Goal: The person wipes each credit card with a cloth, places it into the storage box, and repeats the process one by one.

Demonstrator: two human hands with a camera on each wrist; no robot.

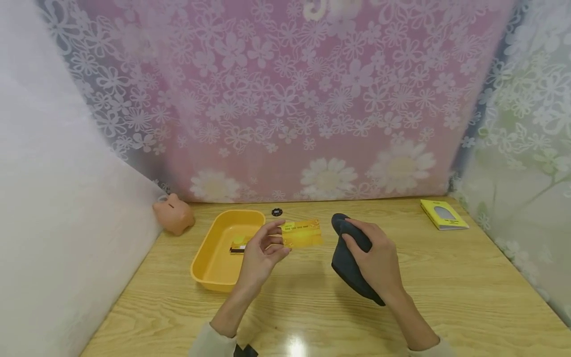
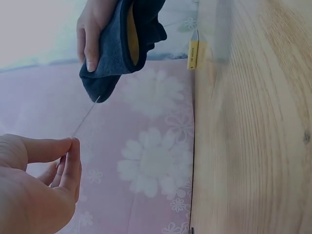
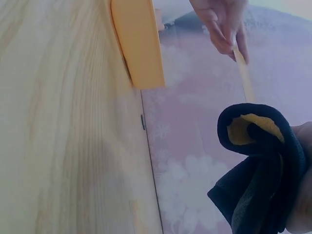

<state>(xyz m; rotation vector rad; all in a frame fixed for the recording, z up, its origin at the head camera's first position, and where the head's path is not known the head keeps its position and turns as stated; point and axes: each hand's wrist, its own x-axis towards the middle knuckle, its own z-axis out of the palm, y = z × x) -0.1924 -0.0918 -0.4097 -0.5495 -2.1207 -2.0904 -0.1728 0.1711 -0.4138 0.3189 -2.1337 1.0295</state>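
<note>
In the head view my left hand (image 1: 257, 260) pinches a gold bank card (image 1: 304, 234) by its left edge. The card is held up over the table with its printed number facing me. From the left wrist it shows edge-on as a thin line between thumb and fingertips, pointing toward the cloth. To the right, my right hand (image 1: 380, 260) grips a folded dark blue cloth (image 1: 350, 263) with the thumb and fingers around it. A yellow inner side of the cloth (image 3: 240, 130) shows in its fold in the right wrist view. A gap separates card and cloth in the head view.
A yellow plastic tray (image 1: 218, 272) stands left of centre, partly behind my left hand, with a striped card (image 1: 237, 249) inside. Around it are a piggy bank (image 1: 174, 215) and a black poker chip (image 1: 277, 212). A yellow booklet (image 1: 443, 215) lies at the back right.
</note>
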